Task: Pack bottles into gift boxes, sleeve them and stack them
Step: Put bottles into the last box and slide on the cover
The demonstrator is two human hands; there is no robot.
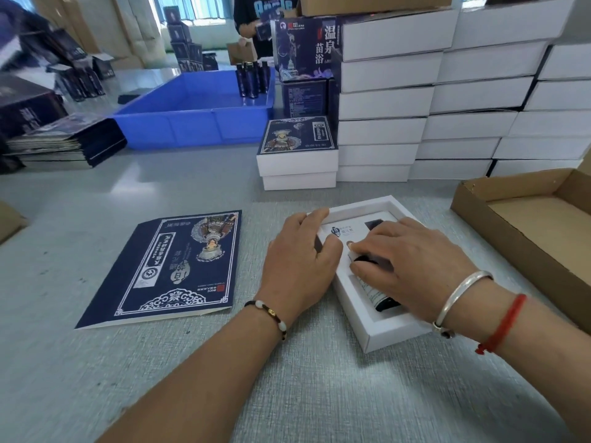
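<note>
left hand [299, 260] flat on gift box [380, 330] edge | right hand [412, 266] pressing bottle [382, 297]

— How is the light?

— Bright and even; daylight comes through the windows [204, 8] at the far side, which are blown out to white; a pale sheen lies on the grey table [160, 187] near the blue bin [192, 119].

— Shadows?

— Soft and short; a faint one under the right hand [412, 266] on the white box [383, 330].

— Sharpness?

— The near centre is fairly crisp; the far left is smeared with blur; the stacked white boxes [447, 100] lean and bow at the right edge from wide-angle distortion; fine print looks soft and blocky.
</note>
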